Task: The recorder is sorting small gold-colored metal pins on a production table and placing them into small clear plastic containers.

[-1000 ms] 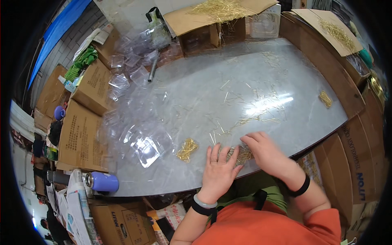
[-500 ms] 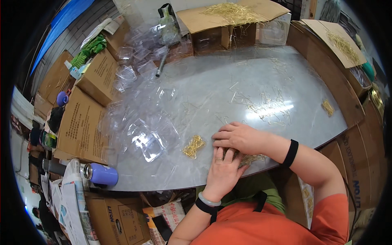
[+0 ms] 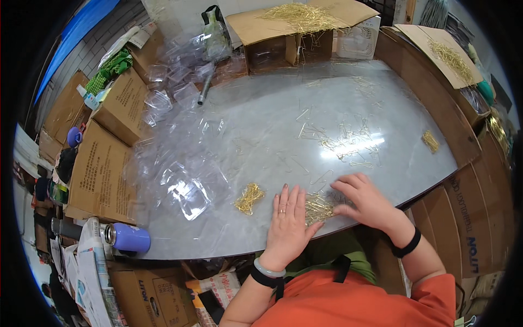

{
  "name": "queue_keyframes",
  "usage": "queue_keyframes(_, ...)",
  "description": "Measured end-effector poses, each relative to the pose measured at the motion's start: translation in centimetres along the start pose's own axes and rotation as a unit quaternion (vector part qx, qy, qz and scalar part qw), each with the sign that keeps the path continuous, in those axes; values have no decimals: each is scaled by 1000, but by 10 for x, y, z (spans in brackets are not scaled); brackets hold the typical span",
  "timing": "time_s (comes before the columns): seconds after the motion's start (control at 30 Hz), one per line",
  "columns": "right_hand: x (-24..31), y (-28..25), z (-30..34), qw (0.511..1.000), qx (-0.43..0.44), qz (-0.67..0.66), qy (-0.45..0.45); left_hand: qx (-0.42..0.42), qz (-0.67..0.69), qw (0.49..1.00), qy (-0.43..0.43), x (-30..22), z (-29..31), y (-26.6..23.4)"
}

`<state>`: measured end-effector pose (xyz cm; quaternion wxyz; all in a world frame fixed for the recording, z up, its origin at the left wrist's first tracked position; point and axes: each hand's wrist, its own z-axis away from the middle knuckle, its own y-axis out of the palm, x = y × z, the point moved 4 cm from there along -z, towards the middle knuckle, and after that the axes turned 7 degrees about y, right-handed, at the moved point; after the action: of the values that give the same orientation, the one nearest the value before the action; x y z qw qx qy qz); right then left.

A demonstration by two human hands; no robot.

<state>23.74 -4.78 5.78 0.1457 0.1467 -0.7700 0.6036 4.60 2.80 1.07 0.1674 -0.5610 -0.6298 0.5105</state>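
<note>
A small heap of gold wire hooks (image 3: 317, 208) lies near the table's front edge, between my two hands. On its left side my left hand (image 3: 287, 220) lies flat, fingers stretched out and thumb along the heap's near edge. My right hand (image 3: 366, 203) is at the heap's right side, fingers apart, with the thumb at the hooks. Whether anything sits under its curved fingers is hidden. To the left of my left hand rests a separate gold bundle of hooks (image 3: 250, 198). Loose hooks (image 3: 348, 139) are scattered farther back on the grey table (image 3: 261, 131).
Clear plastic boxes (image 3: 188, 193) cover the table's left side, with a dark metal tube (image 3: 205, 90) behind them. A purple bottle (image 3: 131, 238) stands at the left front corner. Another hook bundle (image 3: 430, 141) lies far right. Cardboard boxes (image 3: 103, 169) line the left edge.
My hands have moved apart. The right hand, earlier lying over the left, has slid right, and the left now lies flat. More of the hook heap shows between them. The view has shifted slightly.
</note>
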Motion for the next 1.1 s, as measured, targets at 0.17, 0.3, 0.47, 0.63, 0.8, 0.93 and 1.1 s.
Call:
queue_keyframes(0.17, -7, -3, 23, 1000, -14, -3, 25, 65, -13, 998, 10, -1, -5, 0)
queue_keyframes(0.3, -12, 21, 17, 998, -55, -38, 5, 75, 0, 997, 22, -7, -6, -3)
queue_keyframes(0.47, -1, 23, 3, 994, -62, -92, 15, 71, 5, 997, 26, -7, -6, -5)
queue_keyframes(0.63, -6, 21, -25, 993, -86, -8, 80, 90, -30, 993, 66, -5, -5, -3)
queue_keyframes(0.8, 2, 34, -27, 994, 30, -95, -46, 18, 59, 998, 31, -8, -3, -9)
queue_keyframes(0.93, -5, 19, -15, 954, 120, -274, 1, 21, 25, 999, 34, -3, -1, -6)
queue_keyframes(1.1, -4, 7, -1, 984, 93, -148, -39, 77, -38, 995, 52, -11, -9, -6)
